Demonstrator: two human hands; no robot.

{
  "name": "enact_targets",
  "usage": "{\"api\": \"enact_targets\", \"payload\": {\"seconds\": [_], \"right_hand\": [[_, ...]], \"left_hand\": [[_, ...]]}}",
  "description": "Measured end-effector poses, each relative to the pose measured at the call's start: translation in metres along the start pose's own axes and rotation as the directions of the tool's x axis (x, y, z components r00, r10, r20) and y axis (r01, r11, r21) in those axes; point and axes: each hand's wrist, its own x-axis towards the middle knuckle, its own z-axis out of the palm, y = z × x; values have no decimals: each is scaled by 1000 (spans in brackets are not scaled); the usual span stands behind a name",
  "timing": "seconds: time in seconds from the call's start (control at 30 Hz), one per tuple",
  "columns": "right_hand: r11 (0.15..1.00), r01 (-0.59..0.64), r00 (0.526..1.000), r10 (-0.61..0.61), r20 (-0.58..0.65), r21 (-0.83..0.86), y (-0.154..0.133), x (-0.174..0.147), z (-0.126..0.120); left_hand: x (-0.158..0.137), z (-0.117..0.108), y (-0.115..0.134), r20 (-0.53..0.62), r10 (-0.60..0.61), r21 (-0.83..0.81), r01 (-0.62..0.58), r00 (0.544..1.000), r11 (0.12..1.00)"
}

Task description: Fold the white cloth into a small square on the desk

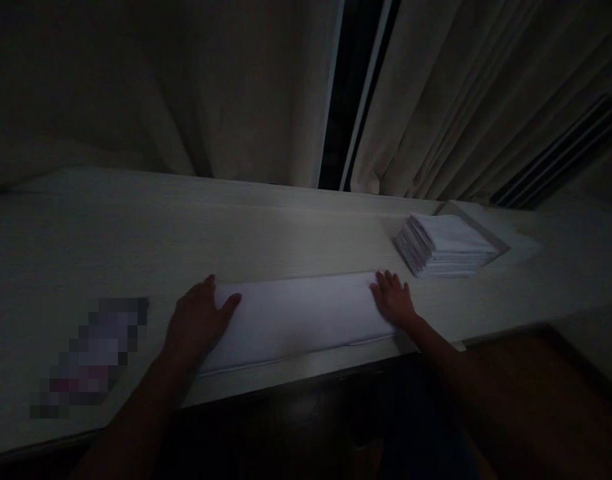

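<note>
Both forearms reach up from the dark lower edge of the view toward a pale wooden counter point(136, 233). Left hand point(196, 323) lies flat, palm down, fingers spread, on the left end of a long white folded cloth point(296, 317); its thumb points inward across the fabric. Right hand point(393, 300) presses flat on the cloth's right end, fingers spread and pointing away from the body. Neither hand grips anything; both simply rest open on the fabric.

That cloth lies along the near edge of the counter, stretched between the two hands, folded into a narrow band with a crease line showing near its front side. To the left of it, near the left forearm, sits a blurred patch point(91, 357) whose contents cannot be made out.

Farther back and to the right, well apart from the right hand, a stack of folded white cloths point(443, 245) rests on the counter. Behind everything hang beige curtains point(236, 93), parted by a dark gap with a window frame point(363, 93).
</note>
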Motion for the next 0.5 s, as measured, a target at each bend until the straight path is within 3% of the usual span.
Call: {"api": "enact_targets", "payload": {"seconds": [0.1,0.23,0.37,0.43,0.5], "right_hand": [[983,-139,982,153,-114,122,44,-14,-6],[910,-324,934,351,-65,259,76,-46,1],[856,-421,885,460,-72,300,78,-75,7],[817,-461,860,508,-56,346,73,-80,5],[786,-487,845,535,-24,380,66,-81,2]], "left_hand": [[-3,-29,-30,260,-154,-86,181,953,980],[-24,-51,-49,551,-66,-145,174,832,974],[-42,-50,-44,643,-2,-153,131,766,980],[-44,-47,-41,642,6,-142,110,767,984],[-43,-43,-42,605,11,-132,86,796,988]]}}
